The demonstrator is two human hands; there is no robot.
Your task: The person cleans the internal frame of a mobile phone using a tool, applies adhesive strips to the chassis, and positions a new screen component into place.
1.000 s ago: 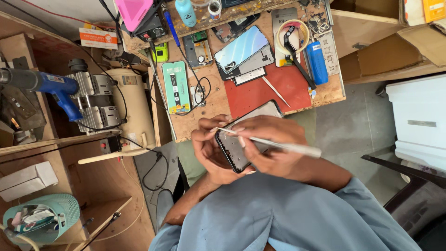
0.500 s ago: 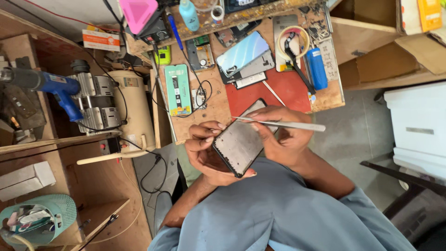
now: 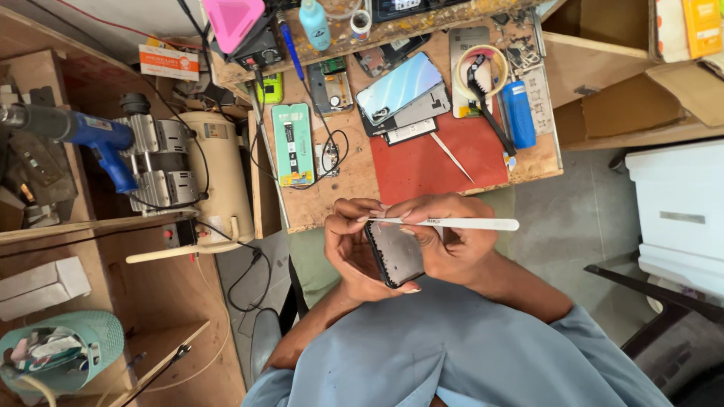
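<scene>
Your left hand (image 3: 354, 245) is curled around the dark phone (image 3: 396, 252) and grips it by the long edges, above your lap, just in front of the wooden worktop (image 3: 332, 188). Your right hand (image 3: 445, 245) is closed on the white tweezers (image 3: 452, 224), which lie across the top of the phone. The phone looks light, stiff and fragile, so I think the edges are the safest place to hold, not the flat face.
</scene>
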